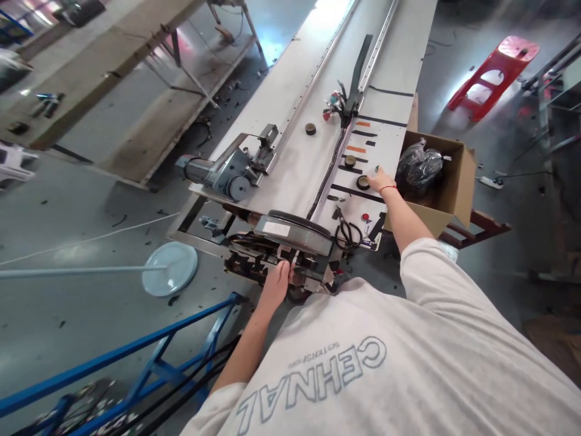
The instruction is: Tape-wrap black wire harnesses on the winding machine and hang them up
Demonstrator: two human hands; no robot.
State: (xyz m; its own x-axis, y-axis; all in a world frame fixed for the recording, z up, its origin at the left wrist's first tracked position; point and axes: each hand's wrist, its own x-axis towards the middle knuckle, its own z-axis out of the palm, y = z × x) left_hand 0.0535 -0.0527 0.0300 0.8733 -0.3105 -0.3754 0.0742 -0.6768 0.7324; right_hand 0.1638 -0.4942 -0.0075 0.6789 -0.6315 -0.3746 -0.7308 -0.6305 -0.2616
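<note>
Cardboard box, open at the top, sits at the right edge of the long white workbench in the right centre of the frame, and inside it lies a bundle wrapped in shiny black plastic; nothing else in the box can be made out. The bench runs from the centre of the frame to the upper middle, with a metal rail along it and a dark cable bundle lying beside the rail. At its near end stands a dark machine head, and a grey motor unit is mounted at the bench's left edge. A red plastic stool lies tipped on the floor at the upper right, a blue metal frame crosses the lower left, and a pale round disc rests on the floor left of the machine. Black scissors lie on the bench just right of the machine head. The right hand reaches to the bench's right side, fingers spread flat and holding nothing, fingertips touching the surface just beside a small tape roll. The left hand rests at the front of the machine head, fingers curled against its lower edge; whether they grip a part cannot be told.
</note>
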